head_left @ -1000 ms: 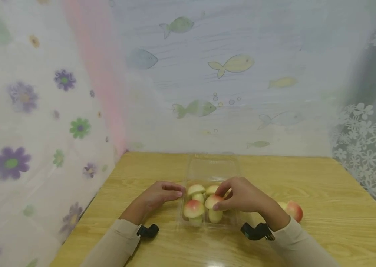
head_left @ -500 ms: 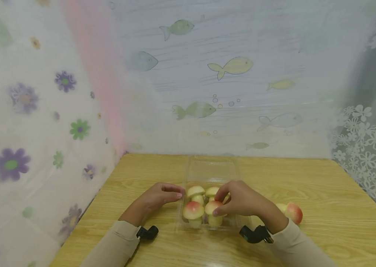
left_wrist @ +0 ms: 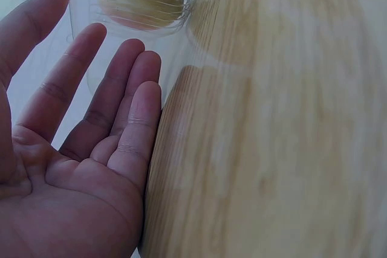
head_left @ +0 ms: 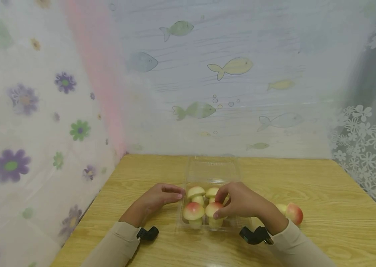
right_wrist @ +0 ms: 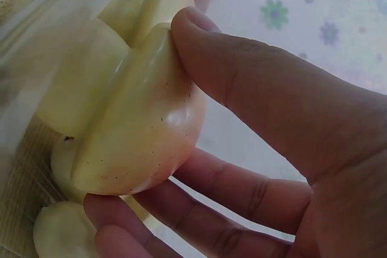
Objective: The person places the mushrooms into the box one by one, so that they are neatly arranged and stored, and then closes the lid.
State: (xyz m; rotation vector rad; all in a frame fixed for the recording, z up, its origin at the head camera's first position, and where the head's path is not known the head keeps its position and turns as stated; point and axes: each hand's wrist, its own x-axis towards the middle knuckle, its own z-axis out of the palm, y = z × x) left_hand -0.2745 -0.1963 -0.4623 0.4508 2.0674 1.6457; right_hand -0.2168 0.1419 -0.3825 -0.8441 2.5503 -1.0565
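Observation:
A clear plastic clamshell box [head_left: 233, 224] holds several toy mushrooms with pale stems and yellow-to-red caps. My right hand [head_left: 243, 200] grips the cap of the front right mushroom [head_left: 210, 210] between thumb and fingers; the right wrist view shows its smooth, speckled cap [right_wrist: 145, 125] in the grasp. Beside it stands the front left mushroom [head_left: 193, 211], with the back left mushroom [head_left: 196, 192] and back right mushroom [head_left: 211, 192] behind. At the box's left side my left hand [head_left: 161, 195] has its fingers extended, fingertips right at the wall, palm showing in the left wrist view.
The box's transparent lid [head_left: 213, 168] is folded back toward the far table edge. Another toy mushroom [head_left: 294, 214] lies on its side on the wooden table [head_left: 335, 222], right of my right wrist. Printed cloth sheets [head_left: 228, 92] hang behind and at both sides.
The front right mushroom has come slightly down and toward me in the box, with my right hand still on its cap. My left hand stays about where it was.

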